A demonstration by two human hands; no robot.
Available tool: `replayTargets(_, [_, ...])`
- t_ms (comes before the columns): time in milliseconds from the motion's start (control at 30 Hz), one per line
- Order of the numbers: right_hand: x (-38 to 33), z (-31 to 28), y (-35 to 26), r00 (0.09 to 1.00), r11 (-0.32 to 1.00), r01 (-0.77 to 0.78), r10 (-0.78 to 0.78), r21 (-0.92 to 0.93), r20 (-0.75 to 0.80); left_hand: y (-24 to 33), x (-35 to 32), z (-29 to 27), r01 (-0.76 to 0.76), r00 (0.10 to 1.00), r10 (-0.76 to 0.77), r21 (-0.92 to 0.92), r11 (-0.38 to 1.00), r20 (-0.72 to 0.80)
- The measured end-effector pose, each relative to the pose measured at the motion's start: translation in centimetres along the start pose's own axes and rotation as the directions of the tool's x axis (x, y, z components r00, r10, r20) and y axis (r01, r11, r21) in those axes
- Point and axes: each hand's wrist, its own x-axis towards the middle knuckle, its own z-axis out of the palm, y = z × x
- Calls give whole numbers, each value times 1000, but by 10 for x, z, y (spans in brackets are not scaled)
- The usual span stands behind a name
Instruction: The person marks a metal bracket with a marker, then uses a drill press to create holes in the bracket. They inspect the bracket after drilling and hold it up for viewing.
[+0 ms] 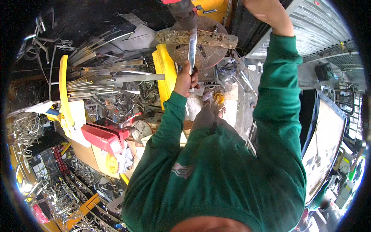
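Observation:
My left hand [186, 81] is closed around the near end of a flat, shiny metal strip [192, 49]. The strip runs away from me across a worn, rusty bar [220, 40] on a round slotted metal machine table [210, 54]. Its far end meets a dark machine head [183, 15] with red on top. My right arm reaches up to the top edge, where only the wrist and part of my right hand [264, 11] show. The fingers of that hand are cut off, so what they touch is hidden.
Bundles of thin metal strips [100, 83] lie left of the machine, beside yellow panels [164, 73]. A red tool housing [101, 136] sits nearer on the left. Metal scraps [77, 170] cover the lower left. A large framed light panel [322, 139] stands at right.

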Motion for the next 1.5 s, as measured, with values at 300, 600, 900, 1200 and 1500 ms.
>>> replayTargets(300, [3, 3, 6, 985, 987, 157, -158, -23, -64, 0, 2, -3, -53, 999, 53, 22, 998, 6])
replayTargets(600, [3, 2, 6, 994, 995, 89, -91, -32, -56, 0, 4, -3, -63, 998, 63, 46, 997, 12])
replayTargets(900, [1, 1, 3, 992, 994, 109, -109, -11, -57, 3, 3, 2, -16, 999, 18, 34, 999, -44])
replayTargets(1200, [0, 5, 5, 994, 994, 98, -96, 38, -47, 3, 1, 1, -40, 999, 40, 2, 999, 20])
replayTargets(1500, [0, 8, 6, 987, 991, 129, -126, 24, -99, 2, 4, -1, -5, 999, 6, 26, 1000, -36])
